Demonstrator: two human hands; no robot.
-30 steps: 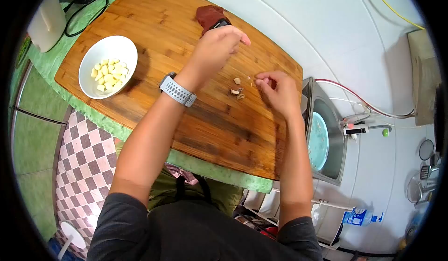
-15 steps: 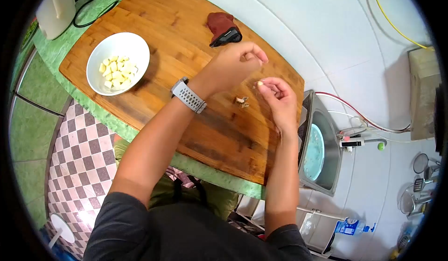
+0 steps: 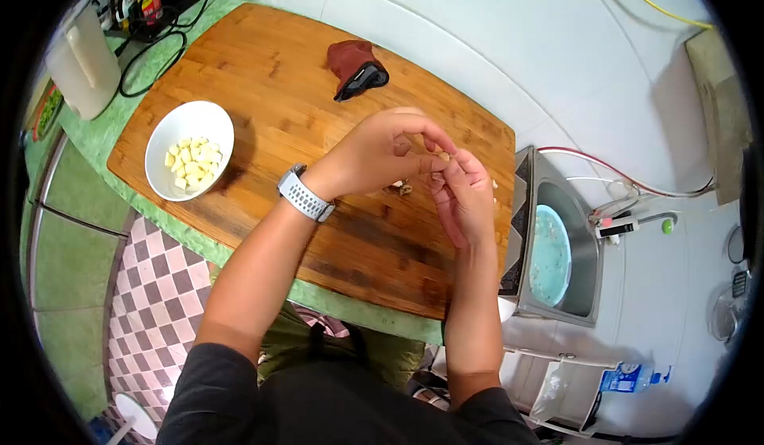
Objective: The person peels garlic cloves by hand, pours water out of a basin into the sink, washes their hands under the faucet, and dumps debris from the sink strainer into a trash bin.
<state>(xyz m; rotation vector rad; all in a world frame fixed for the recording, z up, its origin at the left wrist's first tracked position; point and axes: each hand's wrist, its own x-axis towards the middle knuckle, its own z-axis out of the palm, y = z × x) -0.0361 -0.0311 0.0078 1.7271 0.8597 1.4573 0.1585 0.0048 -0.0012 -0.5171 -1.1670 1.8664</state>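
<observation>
A small pale garlic clove (image 3: pixel 444 157) sits between the fingertips of both hands above the cutting board (image 3: pixel 334 262). My right hand (image 3: pixel 468 200) pinches it between thumb and fingers. My left hand (image 3: pixel 382 155), with a grey watch on the wrist, is closed at the same clove, thumb and fingertips touching it. Beneath the hands lie bits of garlic skin (image 3: pixel 404 188), partly covered by the left hand. At the board's left, a white bowl (image 3: pixel 161 143) contains several peeled pale-yellow cloves (image 3: pixel 191 163).
A reddish-brown cloth item with a black edge (image 3: pixel 358 71) lies near the board's back. To the right is a metal sink (image 3: pixel 586 270) with a turquoise basin (image 3: pixel 549 258). A white pitcher (image 3: pixel 83 67) and black cables (image 3: pixel 171 55) occupy the green counter at back left.
My left hand has come down to the right hand, and its fingers now meet at the clove. The camera view has shifted, so the bowl and board appear lower.
</observation>
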